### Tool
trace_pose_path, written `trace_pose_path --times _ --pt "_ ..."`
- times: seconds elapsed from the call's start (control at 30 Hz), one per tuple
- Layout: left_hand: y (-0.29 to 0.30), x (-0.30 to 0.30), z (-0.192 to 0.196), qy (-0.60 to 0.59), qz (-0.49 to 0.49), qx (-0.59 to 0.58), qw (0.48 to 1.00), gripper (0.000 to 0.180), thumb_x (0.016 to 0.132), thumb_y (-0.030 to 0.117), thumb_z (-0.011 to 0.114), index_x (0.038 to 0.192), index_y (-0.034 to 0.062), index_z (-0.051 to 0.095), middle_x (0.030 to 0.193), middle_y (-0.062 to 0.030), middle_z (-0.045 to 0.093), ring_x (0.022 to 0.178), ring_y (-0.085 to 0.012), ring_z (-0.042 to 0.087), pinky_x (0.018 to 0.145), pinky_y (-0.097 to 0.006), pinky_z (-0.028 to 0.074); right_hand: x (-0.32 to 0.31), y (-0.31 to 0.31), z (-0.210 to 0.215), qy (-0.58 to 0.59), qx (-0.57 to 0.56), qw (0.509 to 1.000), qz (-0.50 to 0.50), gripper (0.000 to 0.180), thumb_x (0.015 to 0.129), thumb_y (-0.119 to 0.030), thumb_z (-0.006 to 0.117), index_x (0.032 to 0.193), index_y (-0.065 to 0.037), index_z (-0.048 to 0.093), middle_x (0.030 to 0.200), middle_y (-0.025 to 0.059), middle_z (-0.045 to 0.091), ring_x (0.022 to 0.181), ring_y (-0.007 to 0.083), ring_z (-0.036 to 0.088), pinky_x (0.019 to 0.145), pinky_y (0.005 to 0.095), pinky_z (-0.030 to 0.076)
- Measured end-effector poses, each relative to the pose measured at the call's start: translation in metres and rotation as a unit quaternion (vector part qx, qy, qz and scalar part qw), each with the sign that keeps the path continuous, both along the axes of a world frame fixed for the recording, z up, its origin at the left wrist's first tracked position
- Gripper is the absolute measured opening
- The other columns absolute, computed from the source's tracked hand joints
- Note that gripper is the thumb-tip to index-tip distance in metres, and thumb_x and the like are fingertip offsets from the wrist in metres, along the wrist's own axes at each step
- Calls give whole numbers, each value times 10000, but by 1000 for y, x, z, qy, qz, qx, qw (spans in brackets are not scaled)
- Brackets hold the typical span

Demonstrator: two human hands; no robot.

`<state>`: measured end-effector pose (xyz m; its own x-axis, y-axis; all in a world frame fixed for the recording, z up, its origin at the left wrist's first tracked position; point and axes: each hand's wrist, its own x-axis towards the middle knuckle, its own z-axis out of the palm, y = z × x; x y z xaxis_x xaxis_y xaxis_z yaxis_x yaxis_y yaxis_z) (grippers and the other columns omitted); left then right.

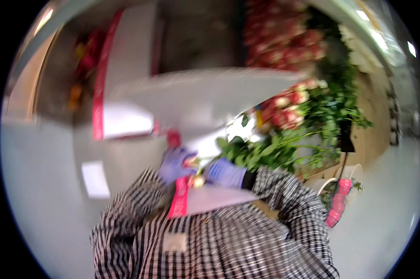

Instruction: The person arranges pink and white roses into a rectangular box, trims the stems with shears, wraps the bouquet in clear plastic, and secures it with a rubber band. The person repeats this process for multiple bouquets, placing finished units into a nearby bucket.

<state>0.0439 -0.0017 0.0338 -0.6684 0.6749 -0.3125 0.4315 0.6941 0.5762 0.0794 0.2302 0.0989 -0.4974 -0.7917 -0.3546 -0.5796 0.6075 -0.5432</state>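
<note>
Both my hands wear bluish-purple gloves and work close together in front of my chest. My left hand (pixel 176 165) is closed around a red-and-white rose (pixel 190 162), whose head shows at the fingers. Just to the right, my right hand (pixel 224 173) has its fingers bent and drawn together; what they hold is blurred. A pale rose head (pixel 198 181) sits between and below the hands. Beneath them lies a white wrapping sheet (pixel 219 200) with a pink band (pixel 179 197), near my body.
Leafy green stems (pixel 270 151) spread beside my right hand, with red-and-cream roses (pixel 286 109) beyond. A grey panel (pixel 186 95) rises ahead. More roses (pixel 284 46) stand farther back. A white sheet (pixel 96 179) lies left; a white bucket (pixel 327 186) stands right, beside a pink strip (pixel 340 202).
</note>
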Motion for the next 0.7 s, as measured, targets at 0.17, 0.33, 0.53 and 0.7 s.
trace_pose_path --times 0.17,0.33,0.53,0.7 --pt "-1 -1 6 43 19 46 998 655 704 541 765 1253 201 653 1164 -79 595 1088 -289 548 951 -469 408 -33 125 149 -132 -209 927 -283 416 851 -247 711 1240 -117 640 1056 84 681 963 188 667 842 328 534" --pt "3 -18 11 -61 26 -40 997 466 772 509 718 1140 222 716 1071 -41 651 1061 -259 581 975 -442 410 -134 326 223 407 -17 749 -523 244 873 -230 656 1073 -101 710 965 164 710 897 324 693 795 380 552" --pt "21 -45 9 -207 88 -30 974 317 750 290 819 1004 111 756 916 -61 712 748 -153 687 679 -305 568 -313 369 191 393 69 750 -527 555 908 -473 586 1288 -69 563 1224 248 618 1170 389 571 1001 470 445" --pt "29 -47 19 -198 101 -45 974 313 719 298 829 969 123 759 923 -64 721 851 -207 683 788 -335 543 -313 368 179 504 144 754 -396 523 962 -434 538 1348 -82 517 1291 230 582 1256 361 515 1084 452 379"
